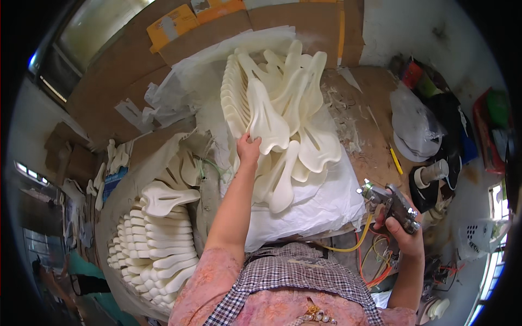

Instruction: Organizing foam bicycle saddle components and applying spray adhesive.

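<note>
Left fingers (243, 142) behind cream piece (266, 122)

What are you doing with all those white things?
A person is working at a table piled with cream-white foam pieces. The left hand grips the edge of one foam piece at the top of the heap, which lies on white plastic sheeting. The right hand holds a metal spray gun off to the side, with a yellow hose hanging from it. Another neat stack of the same pieces sits lower left.
</note>
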Action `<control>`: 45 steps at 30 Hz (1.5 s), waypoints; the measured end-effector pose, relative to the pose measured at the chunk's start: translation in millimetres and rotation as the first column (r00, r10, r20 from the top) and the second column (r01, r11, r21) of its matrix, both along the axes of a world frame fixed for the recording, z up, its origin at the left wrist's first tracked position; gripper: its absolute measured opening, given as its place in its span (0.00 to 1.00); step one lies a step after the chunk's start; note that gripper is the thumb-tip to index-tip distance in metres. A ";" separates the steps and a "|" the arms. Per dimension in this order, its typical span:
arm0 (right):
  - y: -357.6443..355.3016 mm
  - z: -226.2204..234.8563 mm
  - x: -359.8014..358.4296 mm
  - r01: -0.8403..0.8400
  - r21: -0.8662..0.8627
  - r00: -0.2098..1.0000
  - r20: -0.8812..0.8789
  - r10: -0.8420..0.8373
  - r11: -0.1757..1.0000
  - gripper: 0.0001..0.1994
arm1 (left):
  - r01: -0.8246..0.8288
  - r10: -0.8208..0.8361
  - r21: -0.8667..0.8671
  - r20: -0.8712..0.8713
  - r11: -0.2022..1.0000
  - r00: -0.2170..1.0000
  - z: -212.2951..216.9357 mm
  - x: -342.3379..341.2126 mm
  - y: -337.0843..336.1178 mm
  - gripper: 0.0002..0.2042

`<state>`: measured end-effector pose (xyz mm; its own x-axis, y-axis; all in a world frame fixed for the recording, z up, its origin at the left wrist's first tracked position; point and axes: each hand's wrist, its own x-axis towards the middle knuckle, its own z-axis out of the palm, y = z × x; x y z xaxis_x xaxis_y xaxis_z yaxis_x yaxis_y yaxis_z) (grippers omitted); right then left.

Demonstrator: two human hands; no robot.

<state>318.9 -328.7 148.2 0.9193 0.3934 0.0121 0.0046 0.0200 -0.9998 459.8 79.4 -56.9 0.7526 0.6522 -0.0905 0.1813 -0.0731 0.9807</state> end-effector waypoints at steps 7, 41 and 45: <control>4.4 -17.0 11.7 -0.158 -0.022 0.987 -0.017 0.158 0.987 0.29 | 0.291 0.164 -0.439 0.745 0.850 0.647 129.9 -109.5 108.9 0.14; 165.4 1.0 -114.4 0.227 -0.052 0.946 0.248 -0.208 0.972 0.29 | 0.183 -0.178 0.174 -0.041 0.968 0.983 -85.4 -51.7 138.0 0.20; 166.7 -7.7 -119.7 0.151 -0.235 0.976 0.192 -0.107 0.960 0.28 | 0.230 -0.163 0.339 -0.214 0.912 0.963 -73.2 -41.2 122.5 0.17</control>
<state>199.2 -162.0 140.5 0.9544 0.2829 0.0956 0.1669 -0.2397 -0.9564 418.5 201.9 -130.1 0.8621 0.5062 -0.0232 0.2954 -0.4647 0.8348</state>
